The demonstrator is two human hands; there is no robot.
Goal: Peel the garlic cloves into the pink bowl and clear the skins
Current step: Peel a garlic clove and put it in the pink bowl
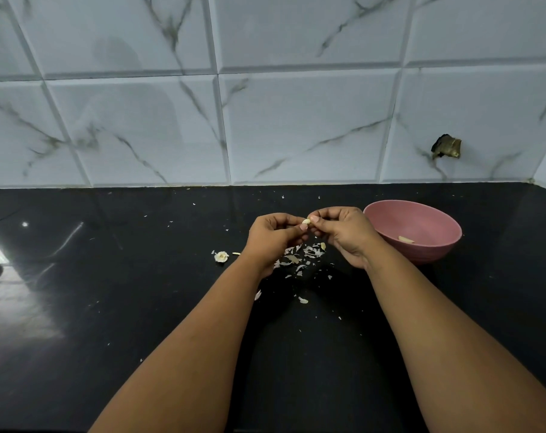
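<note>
Both hands raised over the black counter, meeting at one garlic clove. Left hand pinches the clove at fingertip level, fingers curled in; right hand has its grip pressed onto the same clove from the other side, thumb and forefinger picking at it. How much skin is left on the clove is too small to tell. Pink bowl sits just beside the right hand, to its right, with one peeled clove lying near the bottom. Loose skins piled on the counter directly under the hands, smaller flakes scattered well apart toward the tiled wall and toward the person. Garlic root stub lies left of the pile, near the left wrist. Judgement: mid-peel, task early, skins not cleared yet. Risks: clove is small and held only at the fingertips, so a hard pull on stuck skin could pop it out onto the counter or into the skin pile instead of the bowl; flakes are light and could cling to fingers and drop into the bowl with the clove; a sweep of the skins could miss the far scattered bits near the wall.
</note>
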